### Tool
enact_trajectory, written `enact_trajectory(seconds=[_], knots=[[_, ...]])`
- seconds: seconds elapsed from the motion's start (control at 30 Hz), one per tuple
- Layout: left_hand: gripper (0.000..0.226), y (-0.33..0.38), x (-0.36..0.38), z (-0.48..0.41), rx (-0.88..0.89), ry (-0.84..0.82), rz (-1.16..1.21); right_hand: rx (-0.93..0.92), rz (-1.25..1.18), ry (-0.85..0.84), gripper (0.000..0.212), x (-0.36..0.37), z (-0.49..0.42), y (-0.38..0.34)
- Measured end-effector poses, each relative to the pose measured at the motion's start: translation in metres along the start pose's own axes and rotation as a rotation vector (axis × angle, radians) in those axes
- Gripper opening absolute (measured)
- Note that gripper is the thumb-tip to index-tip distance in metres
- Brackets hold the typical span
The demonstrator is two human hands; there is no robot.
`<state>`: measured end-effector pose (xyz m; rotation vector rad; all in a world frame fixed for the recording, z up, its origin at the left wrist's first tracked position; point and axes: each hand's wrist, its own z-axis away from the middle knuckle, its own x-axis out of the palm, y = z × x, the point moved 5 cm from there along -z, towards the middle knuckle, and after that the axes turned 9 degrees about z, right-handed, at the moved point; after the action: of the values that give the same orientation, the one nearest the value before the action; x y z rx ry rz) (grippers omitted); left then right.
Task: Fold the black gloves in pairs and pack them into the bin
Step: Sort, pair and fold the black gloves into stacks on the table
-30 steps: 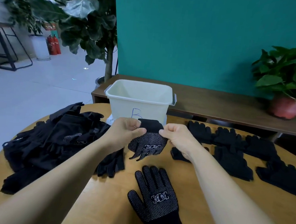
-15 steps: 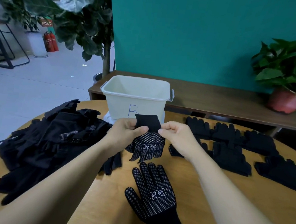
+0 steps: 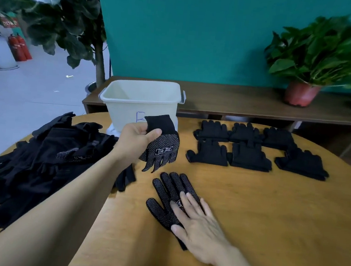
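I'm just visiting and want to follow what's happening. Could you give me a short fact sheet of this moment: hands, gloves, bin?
Left hand: grips a dotted glove by its cuff, held above the table
Right hand: lies flat on a second dotted glove on the table
Unsorted pile: black gloves heaped on the table's left side
Bin: white, at the far edge; no gloves visible inside
Folded pairs: six bundles in two rows, right of the bin
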<state>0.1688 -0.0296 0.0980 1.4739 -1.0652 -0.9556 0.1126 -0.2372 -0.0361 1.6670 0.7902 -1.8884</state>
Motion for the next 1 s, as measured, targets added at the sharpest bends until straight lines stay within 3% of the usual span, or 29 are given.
enact_trajectory(seconds=[0.17, 0.3, 0.43, 0.53, 0.6, 0.67, 0.7, 0.8, 0.9, 1.0], knots=[[0.014, 0.001, 0.003, 0.003, 0.000, -0.022, 0.001, 0.272, 0.049, 0.009, 0.054, 0.018, 0.013, 0.001], [0.012, 0.005, 0.014, 0.007, 0.015, -0.071, -0.005, 0.355, 0.007, 0.057, 0.087, 0.013, 0.025, 0.005], [0.010, 0.006, 0.026, 0.008, 0.005, -0.112, 0.002, 0.414, -0.006, -0.047, 0.118, 0.018, 0.033, 0.014], [0.010, 0.006, 0.034, 0.010, -0.016, -0.155, 0.003, 0.428, -0.056, -0.066, 0.125, 0.010, 0.037, 0.020], [0.011, 0.005, 0.038, 0.007, -0.014, -0.178, 0.006, 0.432, -0.123, -0.060, 0.115, -0.003, 0.041, 0.025], [0.034, 0.006, 0.039, 0.005, -0.021, -0.194, 0.009, 0.439, -0.240, -0.014, 0.089, -0.022, 0.042, 0.031], [0.051, 0.003, 0.041, 0.002, -0.034, -0.212, 0.005, 0.455, -0.303, 0.034, 0.074, -0.036, 0.040, 0.036], [0.059, -0.011, 0.048, -0.010, -0.076, -0.294, -0.012, 0.508, -0.483, 0.264, 0.059, -0.078, 0.024, 0.060], [0.035, 0.011, 0.065, -0.002, -0.074, -0.364, -0.006, 0.460, -0.837, 0.371, 0.067, -0.118, 0.005, 0.073], [0.009, 0.018, 0.082, -0.003, -0.070, -0.433, 0.034, 0.389, -1.056, 0.285, 0.035, -0.142, -0.011, 0.078]])
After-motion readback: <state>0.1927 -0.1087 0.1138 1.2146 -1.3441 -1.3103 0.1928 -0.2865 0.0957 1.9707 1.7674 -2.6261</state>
